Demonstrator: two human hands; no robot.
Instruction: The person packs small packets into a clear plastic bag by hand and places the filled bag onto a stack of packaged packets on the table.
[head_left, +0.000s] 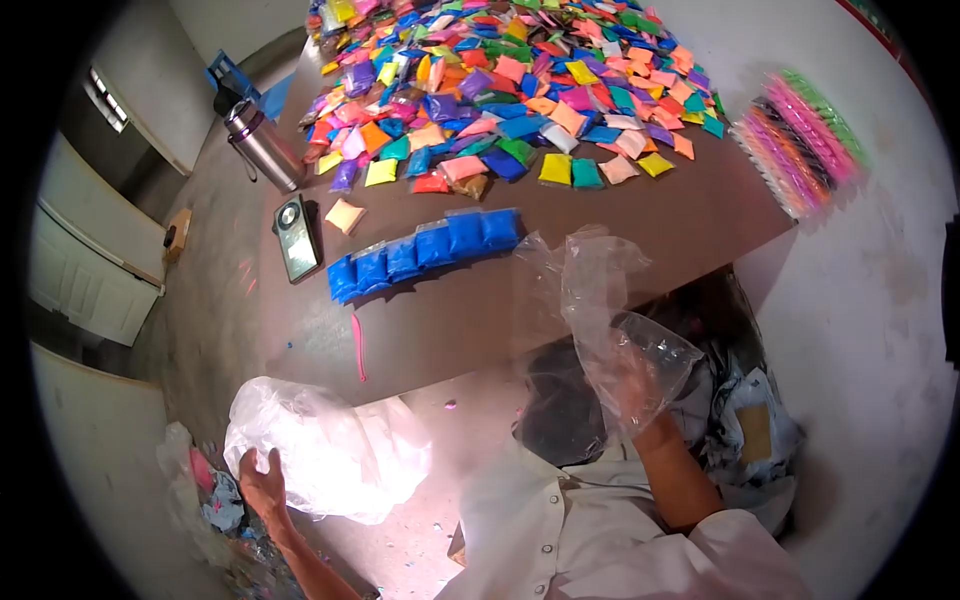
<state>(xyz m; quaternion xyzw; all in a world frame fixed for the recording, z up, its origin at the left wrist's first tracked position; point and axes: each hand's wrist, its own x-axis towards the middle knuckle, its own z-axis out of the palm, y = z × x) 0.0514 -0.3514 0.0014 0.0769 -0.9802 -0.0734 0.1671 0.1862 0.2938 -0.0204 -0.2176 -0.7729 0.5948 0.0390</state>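
My left hand [262, 482] is at the lower left, its fingers apart, beside a large translucent white bag [330, 450] below the table edge. My right hand [633, 382] is behind or inside a clear plastic bag [603, 285] at the table's front edge; the film covers its fingers, so their grip is unclear. A row of several blue packets [425, 252] lies on the brown table [450, 345]. A pink strip [359, 348] lies in front of the row, and a pale peach packet [345, 216] behind its left end.
A large heap of colourful packets [510, 90] covers the table's back. A steel flask [265, 147] and a phone-like device [297, 238] stand or lie at the left. Bundles of coloured strips [798, 145] are at the right. A box of crumpled plastic [755, 425] sits below.
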